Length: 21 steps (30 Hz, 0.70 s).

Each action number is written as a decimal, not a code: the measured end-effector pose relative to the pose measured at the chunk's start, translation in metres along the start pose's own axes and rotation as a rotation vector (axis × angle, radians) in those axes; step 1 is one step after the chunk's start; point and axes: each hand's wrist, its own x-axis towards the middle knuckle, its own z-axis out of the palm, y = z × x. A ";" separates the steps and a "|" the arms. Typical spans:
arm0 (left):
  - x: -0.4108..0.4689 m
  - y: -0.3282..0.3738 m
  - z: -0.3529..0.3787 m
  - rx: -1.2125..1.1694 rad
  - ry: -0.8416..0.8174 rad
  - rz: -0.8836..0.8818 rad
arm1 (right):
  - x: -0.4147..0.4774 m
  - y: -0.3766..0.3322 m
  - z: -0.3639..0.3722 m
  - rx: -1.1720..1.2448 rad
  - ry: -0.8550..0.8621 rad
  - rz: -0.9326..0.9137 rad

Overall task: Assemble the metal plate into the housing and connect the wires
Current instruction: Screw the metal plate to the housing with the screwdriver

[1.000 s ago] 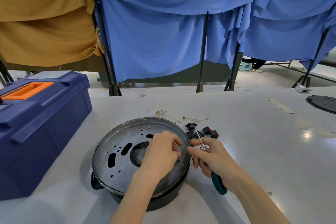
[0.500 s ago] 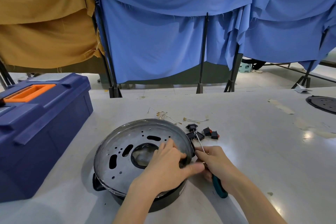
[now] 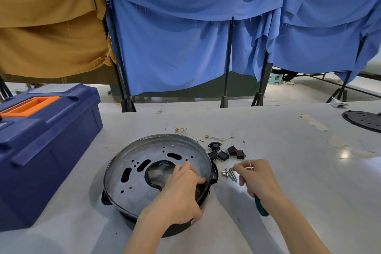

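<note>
Gripping screwdriver (image 3: 260, 207), right hand (image 3: 259, 181); left (image 3: 181, 192) seemingly pressing plate (image 3: 134, 183).

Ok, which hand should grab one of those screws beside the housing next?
Right, probably. The right hand reaches out just beside the screws, though it also grips the screwdriver. The left hand rests on the metal plate in the housing, likely steadying it.

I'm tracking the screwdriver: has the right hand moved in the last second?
Yes. The right hand, gripping the screwdriver, has moved rightward, away from the housing rim, now beside the loose screws.
</note>
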 end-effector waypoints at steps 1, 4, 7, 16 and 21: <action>0.000 0.000 0.000 -0.003 0.002 0.003 | 0.003 0.004 -0.005 -0.073 0.043 -0.031; 0.000 0.000 -0.001 -0.004 -0.017 0.002 | 0.007 0.012 -0.013 -0.257 0.082 -0.025; 0.000 0.001 -0.003 0.000 -0.025 -0.012 | 0.009 0.014 -0.014 -0.332 0.044 -0.015; 0.001 0.001 -0.005 -0.028 -0.046 -0.028 | 0.012 -0.001 0.008 -0.500 -0.038 -0.162; 0.001 0.001 -0.004 -0.021 -0.037 -0.024 | 0.018 0.001 0.013 -0.553 -0.023 -0.189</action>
